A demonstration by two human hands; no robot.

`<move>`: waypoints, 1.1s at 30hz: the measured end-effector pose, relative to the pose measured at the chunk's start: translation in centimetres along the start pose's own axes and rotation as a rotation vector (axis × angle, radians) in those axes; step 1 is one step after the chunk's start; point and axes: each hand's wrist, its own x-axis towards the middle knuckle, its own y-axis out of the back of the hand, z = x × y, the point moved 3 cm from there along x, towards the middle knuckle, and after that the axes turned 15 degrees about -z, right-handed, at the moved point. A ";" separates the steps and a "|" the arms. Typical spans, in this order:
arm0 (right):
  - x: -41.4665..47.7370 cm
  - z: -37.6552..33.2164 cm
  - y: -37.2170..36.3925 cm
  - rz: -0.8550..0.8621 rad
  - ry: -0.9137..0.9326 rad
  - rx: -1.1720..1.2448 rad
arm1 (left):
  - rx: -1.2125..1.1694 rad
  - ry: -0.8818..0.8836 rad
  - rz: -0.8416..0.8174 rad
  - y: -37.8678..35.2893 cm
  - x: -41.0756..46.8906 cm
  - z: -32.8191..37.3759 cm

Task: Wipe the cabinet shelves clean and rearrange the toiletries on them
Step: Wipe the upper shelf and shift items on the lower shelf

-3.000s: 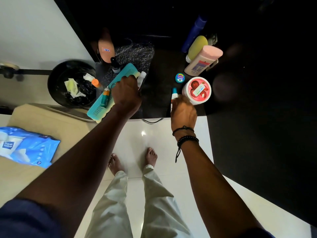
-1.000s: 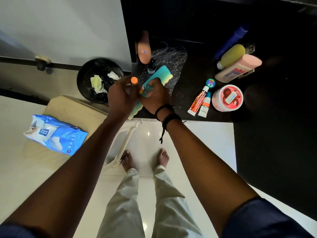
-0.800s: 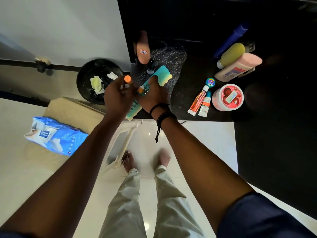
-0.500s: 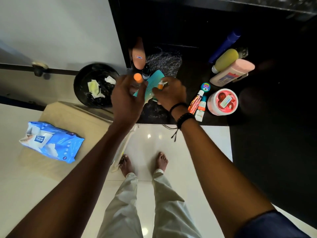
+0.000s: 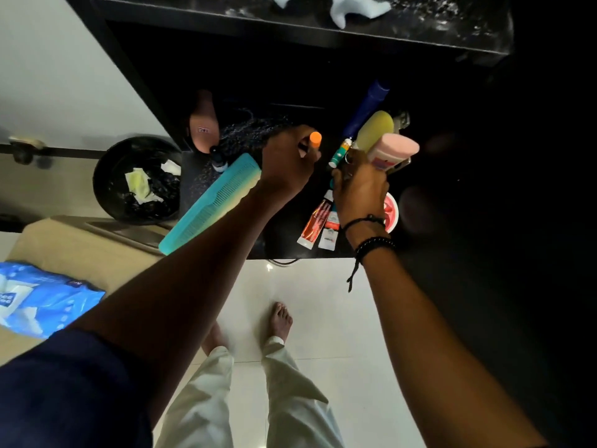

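Right hand (image 5: 358, 192) now near pink bottle (image 5: 394, 151)

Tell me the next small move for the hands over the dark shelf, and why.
Likely the right hand should lower its small teal tube onto the shelf beside the pink bottle. It pinches the tube just in front of that bottle and the yellow bottle, so grouping it there looks natural. The left hand grips an orange-capped stick and could follow.

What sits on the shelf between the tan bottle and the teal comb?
A small dark bottle stands between the tan bottle and the teal comb, near the comb's far end, as the head view shows.
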 end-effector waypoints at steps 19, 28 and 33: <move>0.7 0.8 -0.1 -0.076 -0.079 0.057 | 0.014 -0.045 -0.107 -3.8 4.0 1.2; 0.5 0.8 0.2 -0.044 -0.104 0.099 | 0.000 -0.043 -0.101 -2.5 2.6 1.5; -0.7 0.3 -0.7 -0.020 -0.137 0.312 | -0.074 0.118 -0.053 0.2 -2.5 0.7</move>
